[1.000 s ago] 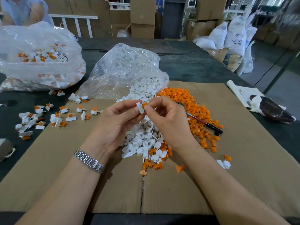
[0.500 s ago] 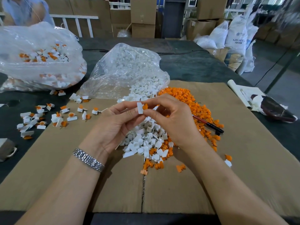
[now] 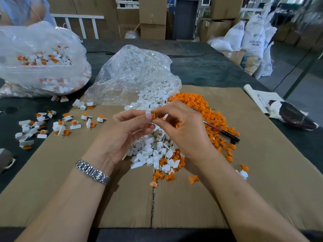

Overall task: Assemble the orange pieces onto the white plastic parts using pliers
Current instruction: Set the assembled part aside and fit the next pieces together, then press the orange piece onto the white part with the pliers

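Observation:
My left hand [image 3: 122, 135] pinches a small white plastic part [image 3: 148, 113] between thumb and fingers. My right hand [image 3: 183, 130] pinches an orange piece [image 3: 154, 115] and holds it against that white part, just above the heap. Loose white parts [image 3: 153, 149] lie piled on the cardboard under both hands. To their right spreads a heap of orange pieces [image 3: 206, 112]. Red-and-black handled pliers [image 3: 222, 131] lie on the orange heap beside my right hand, untouched.
A clear bag of white parts [image 3: 132, 74] lies behind the heap. Another bag [image 3: 40, 62] of assembled pieces sits far left, with finished pieces [image 3: 59, 124] scattered in front. Cardboard sheet [image 3: 262, 172] covers the dark table. A rolled paper and dark object [image 3: 288, 114] lie at right.
My two hands have closed together; the orange piece in my right hand has moved up against the white part in my left. The pliers have not moved.

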